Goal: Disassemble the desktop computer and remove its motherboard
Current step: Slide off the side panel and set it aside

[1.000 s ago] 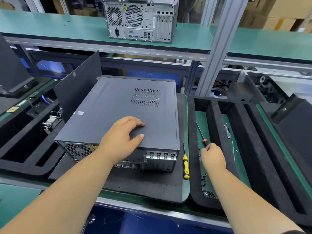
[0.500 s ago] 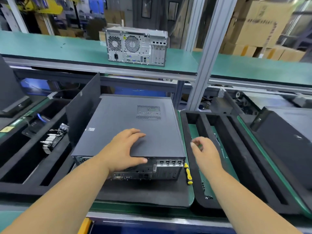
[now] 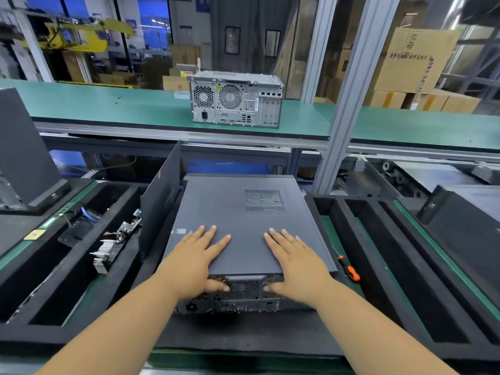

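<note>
A dark grey desktop computer (image 3: pixel 243 212) lies on its side on a black mat, its rear ports (image 3: pixel 238 301) facing me. Its side panel, with a vent grille (image 3: pixel 264 201), is uppermost. My left hand (image 3: pixel 194 255) and my right hand (image 3: pixel 295 258) both lie flat on the near end of this panel with fingers straight and spread. Both thumbs reach down over the panel's rear edge onto the back of the case. The motherboard is hidden inside.
An orange-handled screwdriver (image 3: pixel 350 270) lies just right of the case. A loose dark panel (image 3: pixel 159 201) stands on the left beside a foam tray (image 3: pixel 67 266) holding removed parts (image 3: pixel 116 239). Another foam tray (image 3: pixel 378 266) is on the right. A second computer (image 3: pixel 235 100) stands on the green shelf.
My right hand has left the right foam tray and come to rest flat on the side panel. My left hand has spread flat, its thumb now over the rear edge.
</note>
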A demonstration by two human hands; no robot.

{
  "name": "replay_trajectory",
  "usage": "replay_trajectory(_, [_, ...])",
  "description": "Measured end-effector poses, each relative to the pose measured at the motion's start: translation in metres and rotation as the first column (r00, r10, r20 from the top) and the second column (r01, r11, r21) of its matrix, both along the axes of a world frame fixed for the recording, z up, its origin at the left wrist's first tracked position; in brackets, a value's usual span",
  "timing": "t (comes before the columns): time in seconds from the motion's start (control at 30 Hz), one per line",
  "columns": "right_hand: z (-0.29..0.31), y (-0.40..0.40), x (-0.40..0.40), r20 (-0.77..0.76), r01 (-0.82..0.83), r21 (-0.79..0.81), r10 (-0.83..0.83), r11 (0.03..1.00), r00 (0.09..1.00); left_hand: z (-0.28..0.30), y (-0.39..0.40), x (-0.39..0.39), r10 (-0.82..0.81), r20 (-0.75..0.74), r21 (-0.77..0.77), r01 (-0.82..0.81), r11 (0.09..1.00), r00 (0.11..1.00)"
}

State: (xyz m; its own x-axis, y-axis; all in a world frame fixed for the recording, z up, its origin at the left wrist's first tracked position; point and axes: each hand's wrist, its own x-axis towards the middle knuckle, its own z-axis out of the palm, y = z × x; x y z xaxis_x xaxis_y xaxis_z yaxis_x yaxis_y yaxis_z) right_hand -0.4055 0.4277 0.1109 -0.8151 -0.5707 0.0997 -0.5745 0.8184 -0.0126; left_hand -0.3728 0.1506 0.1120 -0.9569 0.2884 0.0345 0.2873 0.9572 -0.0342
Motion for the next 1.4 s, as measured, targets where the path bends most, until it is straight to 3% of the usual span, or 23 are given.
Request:
replay_trajectory(0.53, [0.003, -0.026, -0.028, 0.001, 0.100, 0.016, -0.100, 0.995, 0.995, 0.009, -0.020, -0.047, -0.070, 0.043, -0.012, 0.071, 0.997, 0.997])
replay_trajectory(1.2, [0.004, -0.029, -0.024, 0.014, 0.122, 0.038, -0.122, 0.992, 0.992, 0.008, -0.012, -0.038, -0.034, 0.050, -0.044, 0.036, 0.998, 0.998])
replay_trajectory(1.4, [-0.002, -0.028, -0.016, -0.041, 0.131, 0.018, -0.130, 0.991, 0.991, 0.001, -0.011, -0.032, -0.030, -0.011, -0.047, 0.029, 0.998, 1.000])
